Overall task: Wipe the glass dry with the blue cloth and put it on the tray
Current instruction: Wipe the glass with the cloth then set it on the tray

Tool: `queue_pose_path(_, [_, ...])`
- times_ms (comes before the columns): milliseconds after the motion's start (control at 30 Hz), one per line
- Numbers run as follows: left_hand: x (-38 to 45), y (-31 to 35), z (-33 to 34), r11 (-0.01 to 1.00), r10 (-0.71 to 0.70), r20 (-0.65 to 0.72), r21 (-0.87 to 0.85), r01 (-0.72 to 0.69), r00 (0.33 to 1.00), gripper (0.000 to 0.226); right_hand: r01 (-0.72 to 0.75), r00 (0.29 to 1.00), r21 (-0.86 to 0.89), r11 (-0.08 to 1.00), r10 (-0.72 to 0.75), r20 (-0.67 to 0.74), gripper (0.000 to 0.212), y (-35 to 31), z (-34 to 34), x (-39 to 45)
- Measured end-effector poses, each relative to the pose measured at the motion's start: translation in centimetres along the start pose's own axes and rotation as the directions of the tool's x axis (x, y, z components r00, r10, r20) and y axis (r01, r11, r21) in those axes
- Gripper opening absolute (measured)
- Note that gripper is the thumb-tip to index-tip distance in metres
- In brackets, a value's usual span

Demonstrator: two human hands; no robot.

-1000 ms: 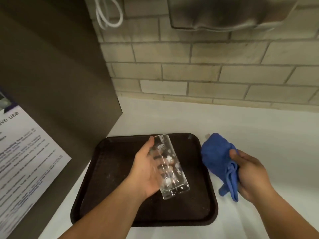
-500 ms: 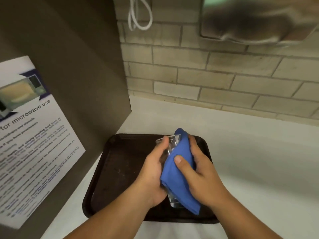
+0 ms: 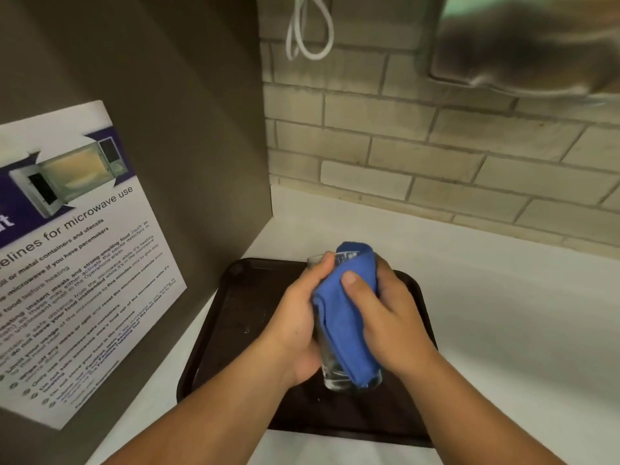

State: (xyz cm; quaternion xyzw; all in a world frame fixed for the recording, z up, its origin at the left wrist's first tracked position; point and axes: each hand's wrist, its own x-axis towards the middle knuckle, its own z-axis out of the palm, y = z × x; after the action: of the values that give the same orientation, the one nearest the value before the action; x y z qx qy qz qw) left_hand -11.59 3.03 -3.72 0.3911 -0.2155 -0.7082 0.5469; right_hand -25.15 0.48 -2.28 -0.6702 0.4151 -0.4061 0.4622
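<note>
A clear tall glass is held above the dark brown tray, its rim pointing away from me. My left hand grips the glass from its left side. The blue cloth is wrapped over the top and right of the glass, and my right hand presses it on, thumb on top. Only the rim and the thick base of the glass show; the rest is hidden by cloth and hands.
A dark side panel with a microwave-use notice stands at the left. A tiled wall runs behind the white counter. A white cord loop and a metal fixture hang above.
One second ago my right hand held the cloth to the right of the tray, apart from the glass. It has since come over and wrapped the cloth around the glass in my left hand.
</note>
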Motion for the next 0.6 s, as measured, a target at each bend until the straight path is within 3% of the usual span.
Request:
queue_pose_path(167, [0.8, 1.9, -0.5, 0.999, -0.033, 0.027, -0.023, 0.033, 0.999, 0.067, -0.111, 0.993, 0.166, 0.98, 0.104, 0.051, 0.034, 1.0, -0.3, 0.3])
queue_pose_path(267, [1.2, 1.7, -0.7, 0.999, -0.029, -0.015, 0.013, 0.029, 0.999, 0.071, -0.017, 0.988, 0.005, 1.0, 0.016, 0.154, 0.042, 0.9, -0.1, -0.2])
queue_pose_path(333, [1.1, 1.2, -0.5, 0.999, -0.04, -0.006, 0.016, 0.04, 0.999, 0.072, -0.022, 0.997, -0.058, 0.998, 0.026, 0.071, 0.057, 0.5, 0.4, 0.9])
queue_pose_path(400, [1.0, 1.0, -0.4, 0.998, -0.056, 0.018, -0.037, 0.057, 0.998, 0.072, -0.114, 0.993, 0.012, 0.993, 0.114, 0.002, 0.064, -0.3, 0.6, 2.4])
queue_pose_path(533, [1.2, 1.7, -0.6, 0.997, -0.069, 0.061, -0.041, 0.072, 0.996, 0.073, -0.223, 0.97, 0.156, 0.962, 0.234, -0.057, 0.044, 0.6, 0.5, 2.9])
queue_pose_path(600, [1.4, 2.0, -0.9, 0.998, -0.069, 0.012, -0.01, 0.069, 0.998, 0.078, -0.236, 0.97, 0.199, 0.951, 0.242, -0.002, 0.037, 1.7, 0.1, 1.4])
